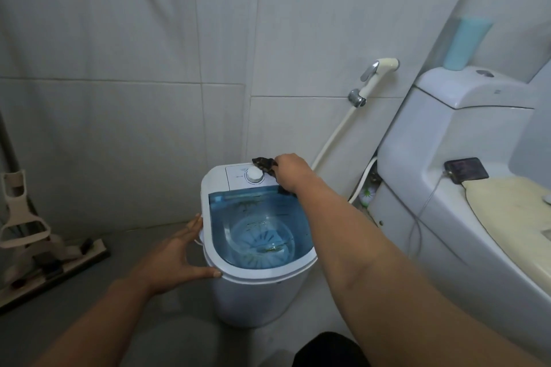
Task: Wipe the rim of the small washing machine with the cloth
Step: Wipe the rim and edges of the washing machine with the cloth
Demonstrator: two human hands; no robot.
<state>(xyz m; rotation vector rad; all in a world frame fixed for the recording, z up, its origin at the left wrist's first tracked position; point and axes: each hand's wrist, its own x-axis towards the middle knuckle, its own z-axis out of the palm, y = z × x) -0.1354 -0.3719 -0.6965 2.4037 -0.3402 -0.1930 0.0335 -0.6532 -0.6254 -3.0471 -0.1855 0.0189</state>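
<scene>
A small white washing machine [219,261] with a blue tub stands on the bathroom floor, lid off. Its white control panel at the back carries a round dial [254,175]. My right hand [290,168] presses a dark cloth [264,164] onto the back right of the rim, just beside the dial. Part of the cloth hangs below my wrist over the tub's edge. My left hand [176,253] grips the machine's left rim, thumb on the front edge, fingers on the outer side.
A toilet [441,158] stands close on the right, with a phone [466,172] and cable on it. A bidet sprayer [375,74] and hose hang on the tiled wall behind. A floor mop [44,247] lies at the left.
</scene>
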